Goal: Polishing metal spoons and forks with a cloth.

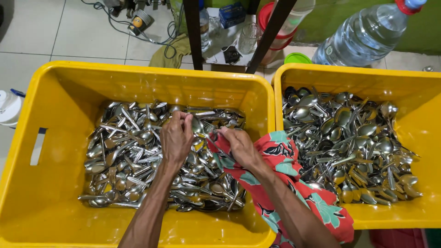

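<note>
Left hand (176,138) pinches a spoon (197,125) over the left bin (55,92); right hand (239,144) grips the cloth (280,156). Wiping looks underway. Next likely needs a firm rub.

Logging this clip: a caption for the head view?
Both hands work a spoon with a cloth over yellow cutlery bins.

A single head-worn camera is in use; no second view is supplied, so no overlap applies. It looks steeply down and slightly forward from above the person's forearms, at close range. The left hand (177,138) and right hand (239,146) sit near frame centre. The left yellow crate (55,151) fills the left and middle of the frame, the right yellow crate (425,124) is cut by the right edge. The top edge takes in tiled floor (69,32) and a water bottle (363,36) beyond the crates.
</note>
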